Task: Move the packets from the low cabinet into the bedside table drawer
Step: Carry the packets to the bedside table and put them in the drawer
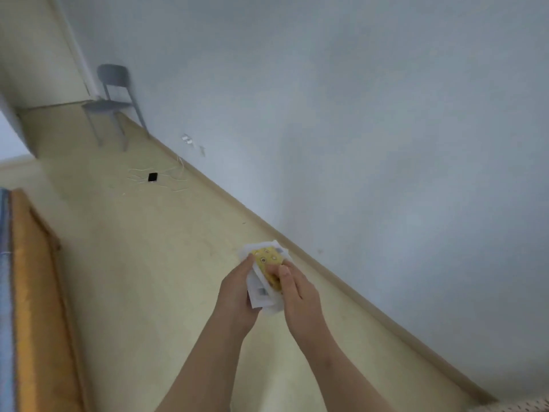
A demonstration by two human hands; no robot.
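My left hand (236, 292) curls round the stack of packets (265, 264) from below, thumb clamped on its left edge. My right hand (298, 295) pinches the other side, thumb pressed on the yellow top packet. The stack lies between my palms, out over the floor (142, 263) near the wall (386, 144), its long axis pointing away from me. No drawer or cabinet shows, so I judge I'm mid-carry.

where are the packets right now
The packets sit low in the head view, just right of centre, gripped between the left hand and the right hand above the floor near the wall.
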